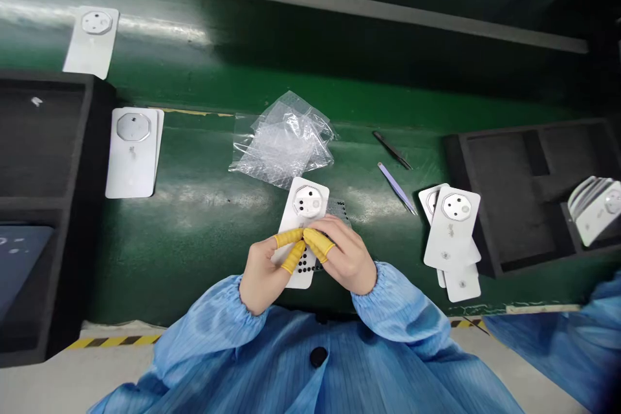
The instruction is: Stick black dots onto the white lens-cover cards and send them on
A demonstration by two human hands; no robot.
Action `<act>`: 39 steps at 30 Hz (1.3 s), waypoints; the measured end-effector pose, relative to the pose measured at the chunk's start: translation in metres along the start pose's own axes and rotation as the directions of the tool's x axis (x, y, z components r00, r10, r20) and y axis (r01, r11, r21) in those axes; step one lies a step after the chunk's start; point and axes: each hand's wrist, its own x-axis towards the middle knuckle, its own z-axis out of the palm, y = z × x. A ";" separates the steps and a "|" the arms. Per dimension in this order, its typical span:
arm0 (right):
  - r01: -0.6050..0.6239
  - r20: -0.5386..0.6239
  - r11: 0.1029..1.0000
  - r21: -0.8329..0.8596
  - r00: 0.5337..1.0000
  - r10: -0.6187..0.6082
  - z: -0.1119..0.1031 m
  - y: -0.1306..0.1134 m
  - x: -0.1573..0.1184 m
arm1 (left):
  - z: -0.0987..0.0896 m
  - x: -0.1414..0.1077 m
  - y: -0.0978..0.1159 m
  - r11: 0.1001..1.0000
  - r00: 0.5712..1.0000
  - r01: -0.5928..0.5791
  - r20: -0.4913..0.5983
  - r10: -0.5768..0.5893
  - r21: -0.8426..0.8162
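A white phone back cover [305, 189] with an octagonal camera ring lies on the green bench in front of me. A clear sheet with rows of black dots [338, 207] is partly under my hands, over the cover's lower part. My left hand [266, 272], with yellow finger cots on thumb and forefinger, is closed in a pinch above the cover. My right hand [347, 255], also wearing yellow on a fingertip, is closed and meets the left fingertips. A tiny dark spot shows where they meet; what they hold is too small to make out.
Clear plastic bags [286, 142] lie beyond the cover. Black tweezers [392, 150] and purple tweezers [396, 187] lie to the right. Stacked covers [451, 233] sit beside a black tray [504, 265]. More covers [130, 168] lie left, near another black tray [92, 162]. A blue sleeve [557, 336] shows at right.
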 end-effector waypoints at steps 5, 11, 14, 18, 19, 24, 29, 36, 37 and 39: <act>-0.059 0.016 0.996 0.068 0.998 0.058 0.007 0.005 0.001 | 0.003 0.003 -0.008 0.946 0.972 -0.225 -0.015 0.235 0.232; -0.296 -0.150 0.936 0.189 0.934 0.325 0.021 0.023 -0.007 | -0.021 -0.001 -0.028 0.943 0.983 -0.154 -0.049 0.176 0.294; -0.241 -0.149 0.957 0.159 0.953 0.264 0.023 0.028 -0.013 | -0.042 -0.013 -0.031 0.990 0.968 -0.004 -0.248 0.040 0.144; -0.146 -0.157 0.985 0.096 0.974 0.160 0.015 0.016 -0.006 | -0.042 -0.023 -0.009 0.965 0.964 0.034 -0.247 -0.100 -0.260; -0.127 -0.190 0.989 0.076 0.972 0.139 0.012 0.010 -0.001 | -0.037 -0.022 -0.002 0.942 0.973 0.041 -0.201 -0.113 -0.332; -0.005 -0.195 0.993 -0.116 0.981 -0.018 -0.004 -0.012 0.023 | -0.007 -0.016 0.025 0.849 1.000 -0.008 -0.027 -0.007 -0.529; 0.102 0.012 0.958 -0.267 0.995 -0.102 -0.016 -0.018 0.028 | 0.003 -0.018 0.028 0.847 0.997 -0.082 -0.050 0.065 -0.526; 0.125 0.041 0.972 -0.200 0.992 -0.120 -0.019 -0.022 0.029 | 0.006 -0.020 0.024 0.888 0.985 -0.157 -0.140 0.106 -0.432; 0.128 0.037 0.972 -0.199 0.992 -0.123 -0.019 -0.021 0.029 | 0.007 -0.021 0.022 0.902 0.983 -0.163 -0.148 0.113 -0.399; 0.135 0.035 0.969 -0.206 0.991 -0.131 -0.020 -0.019 0.030 | 0.007 -0.021 0.018 0.931 0.980 -0.171 -0.150 0.128 -0.322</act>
